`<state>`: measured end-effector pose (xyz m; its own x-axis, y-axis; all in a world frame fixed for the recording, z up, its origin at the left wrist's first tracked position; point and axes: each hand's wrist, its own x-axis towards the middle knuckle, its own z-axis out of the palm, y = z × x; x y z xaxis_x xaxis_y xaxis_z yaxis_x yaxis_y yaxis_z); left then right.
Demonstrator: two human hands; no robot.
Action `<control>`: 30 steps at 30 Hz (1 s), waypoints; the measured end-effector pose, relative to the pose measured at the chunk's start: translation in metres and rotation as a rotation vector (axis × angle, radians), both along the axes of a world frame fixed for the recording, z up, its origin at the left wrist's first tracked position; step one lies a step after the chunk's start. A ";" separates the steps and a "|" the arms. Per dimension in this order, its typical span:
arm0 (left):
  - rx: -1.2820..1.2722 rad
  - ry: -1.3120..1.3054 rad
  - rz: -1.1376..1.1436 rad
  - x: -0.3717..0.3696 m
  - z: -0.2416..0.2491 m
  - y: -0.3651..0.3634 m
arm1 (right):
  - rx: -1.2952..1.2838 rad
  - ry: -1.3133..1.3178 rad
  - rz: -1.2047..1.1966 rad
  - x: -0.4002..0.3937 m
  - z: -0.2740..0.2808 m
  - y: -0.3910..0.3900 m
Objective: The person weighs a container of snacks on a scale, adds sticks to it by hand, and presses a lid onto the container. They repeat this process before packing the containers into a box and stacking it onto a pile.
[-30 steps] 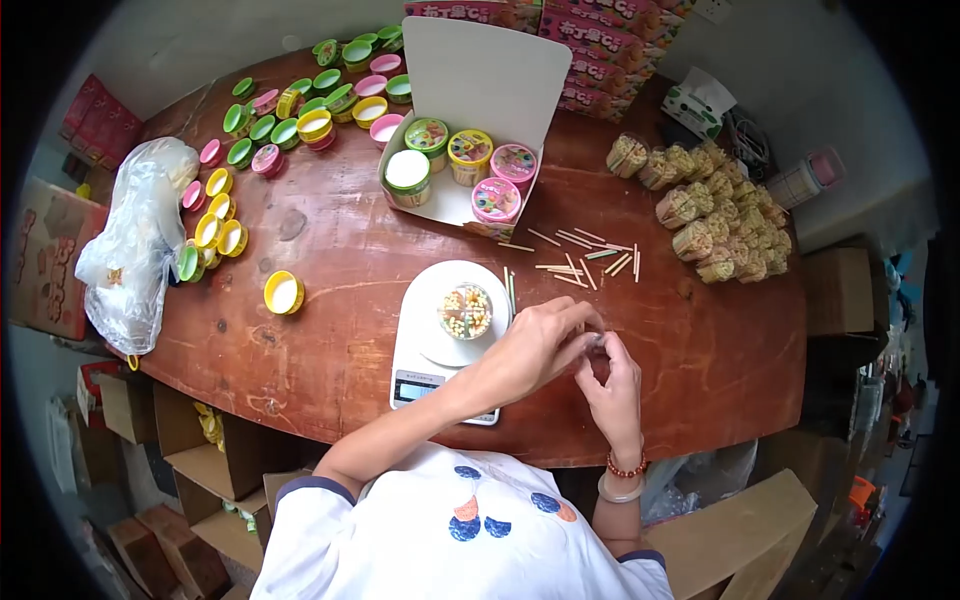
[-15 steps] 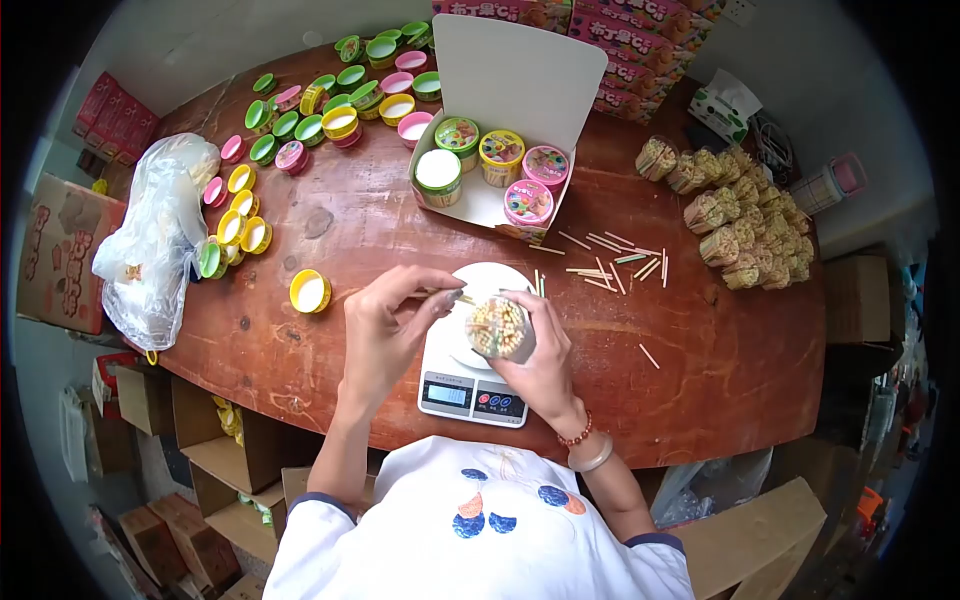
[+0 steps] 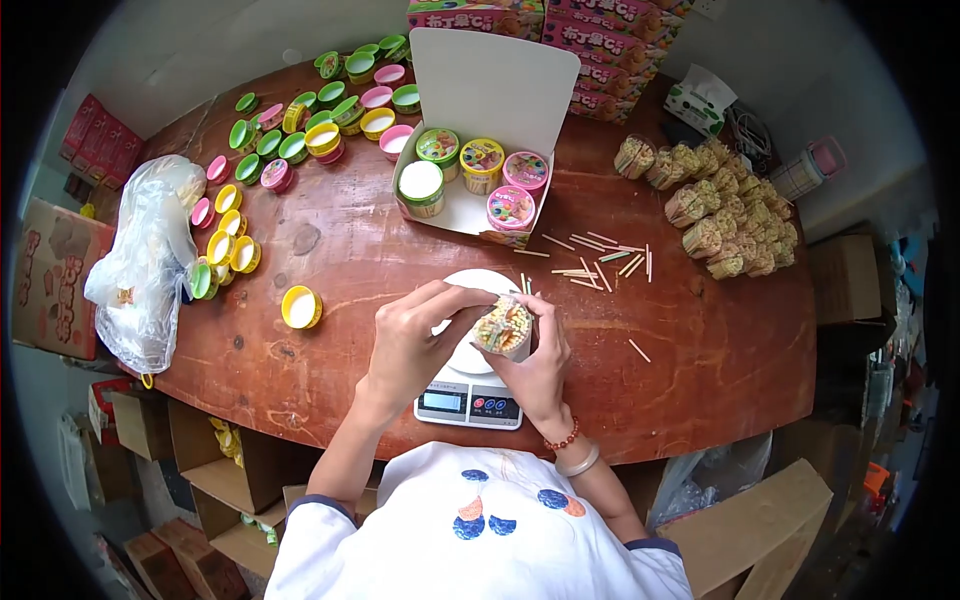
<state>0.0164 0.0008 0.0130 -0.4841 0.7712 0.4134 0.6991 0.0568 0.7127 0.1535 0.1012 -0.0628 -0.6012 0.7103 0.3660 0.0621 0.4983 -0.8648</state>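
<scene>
My right hand (image 3: 541, 362) is wrapped round a cup packed with thin pale sticks (image 3: 503, 328), its open end facing up. Close against the cup's left rim is my left hand (image 3: 410, 335), thumb and fingers pinched together; whatever lies between the fingertips is too small to make out. Both hands are over a white kitchen scale (image 3: 468, 400), whose round plate they partly cover. Loose sticks (image 3: 598, 268) lie on the table to the right, behind my right hand.
An open white box (image 3: 495, 85) with several lidded tubs stands behind the scale. Many coloured lids (image 3: 301, 307) are at the left, beside a plastic bag (image 3: 150, 260). Stick bundles (image 3: 735, 210) are piled at the right on the wooden table (image 3: 340, 370).
My left hand has moved right, up to the cup, and the stick between its fingers no longer shows separately. The cup is now tilted differently. The whole view has shifted slightly.
</scene>
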 end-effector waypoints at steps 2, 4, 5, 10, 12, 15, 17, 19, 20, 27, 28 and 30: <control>0.006 -0.007 -0.008 0.001 0.001 0.000 | 0.041 0.008 -0.006 0.000 -0.005 0.000; -0.055 0.061 0.000 -0.001 0.003 0.000 | 0.043 0.001 -0.014 0.001 -0.004 0.000; -0.056 0.062 -0.004 -0.001 0.003 -0.001 | 0.042 -0.008 -0.017 0.002 -0.004 -0.001; -0.123 0.078 -0.043 0.001 -0.002 0.001 | 0.033 -0.004 -0.040 0.004 -0.009 -0.003; -0.123 0.062 -0.050 0.002 0.001 0.002 | 0.026 -0.003 -0.046 0.004 -0.009 -0.004; -0.143 0.029 -0.042 0.004 -0.003 0.005 | -0.024 -0.009 -0.016 0.004 -0.013 -0.006; -0.169 0.017 -0.026 0.004 -0.007 0.006 | 0.006 -0.001 -0.057 0.002 -0.016 -0.007; -0.285 -0.004 0.019 0.003 -0.008 0.008 | 0.001 -0.003 -0.063 0.001 -0.018 -0.006; -0.288 -0.002 0.016 0.002 -0.009 0.009 | 0.000 -0.008 -0.067 0.001 -0.019 -0.006; -0.370 0.066 -0.039 0.001 0.004 0.014 | 0.028 -0.012 -0.054 0.002 -0.020 -0.006; -0.420 0.088 -0.053 0.002 0.007 0.015 | 0.040 -0.015 -0.052 0.002 -0.020 -0.006; -0.438 0.110 -0.056 0.001 0.012 0.015 | 0.052 -0.015 -0.052 0.001 -0.021 -0.005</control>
<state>0.0173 0.0154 0.0254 -0.4082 0.9086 0.0886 0.7798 0.2965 0.5513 0.1548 0.0964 -0.0842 -0.5701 0.7208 0.3942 0.1018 0.5381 -0.8367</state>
